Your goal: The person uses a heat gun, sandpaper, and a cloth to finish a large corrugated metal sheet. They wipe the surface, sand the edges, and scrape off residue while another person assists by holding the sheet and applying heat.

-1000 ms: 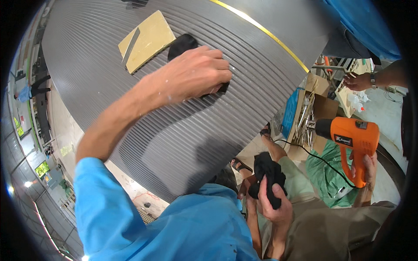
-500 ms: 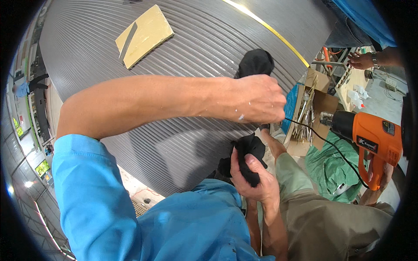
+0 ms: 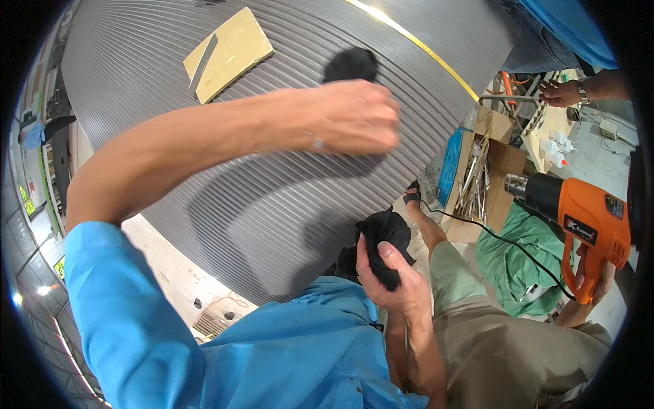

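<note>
Clasping a black cloth [image 3: 349,65] that is poking out just beyond our curled fingers, we are sweeping our left hand [image 3: 357,117] back leftward over the ribbed panel [image 3: 306,218] beneath, seemingly a return rubbing stroke. Nearer us than those fingers, our right hand [image 3: 407,281] is clamping a second black cloth [image 3: 388,229] between thumb and fingers.

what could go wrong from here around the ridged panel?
1. The co-worker's orange heat gun appears to point toward the cardboard box; if it is running, which I can't tell, it might scorch it.
2. The left hand has a black cloth on the ridged panel, and a yellowish board lies nearby; a wide sweep might knock it.
3. The black cord seems to run near a sandalled foot, so it could snag.
</note>
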A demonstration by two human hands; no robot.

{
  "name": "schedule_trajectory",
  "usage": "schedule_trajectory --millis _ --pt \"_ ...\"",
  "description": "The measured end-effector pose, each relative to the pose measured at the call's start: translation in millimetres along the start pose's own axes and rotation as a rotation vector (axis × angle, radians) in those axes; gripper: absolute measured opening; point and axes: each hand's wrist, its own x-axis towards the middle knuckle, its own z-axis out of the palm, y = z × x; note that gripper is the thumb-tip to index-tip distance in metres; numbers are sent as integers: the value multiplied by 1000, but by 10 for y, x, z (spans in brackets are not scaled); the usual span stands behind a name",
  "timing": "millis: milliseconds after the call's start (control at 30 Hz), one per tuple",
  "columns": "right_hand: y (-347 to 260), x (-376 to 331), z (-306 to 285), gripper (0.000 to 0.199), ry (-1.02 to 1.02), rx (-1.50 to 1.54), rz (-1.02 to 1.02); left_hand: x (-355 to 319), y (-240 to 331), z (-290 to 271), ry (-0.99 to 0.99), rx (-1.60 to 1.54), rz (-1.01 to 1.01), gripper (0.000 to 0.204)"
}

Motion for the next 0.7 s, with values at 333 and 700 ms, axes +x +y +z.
schedule_trajectory --millis 333,700 --pt "252 84 -55 29 28 -732 -260 36 79 46 -10 -45 -47 7" --pt "126 606 -8 45 325 -248 63 -1492 -426 -430 -2 434 -422 21"
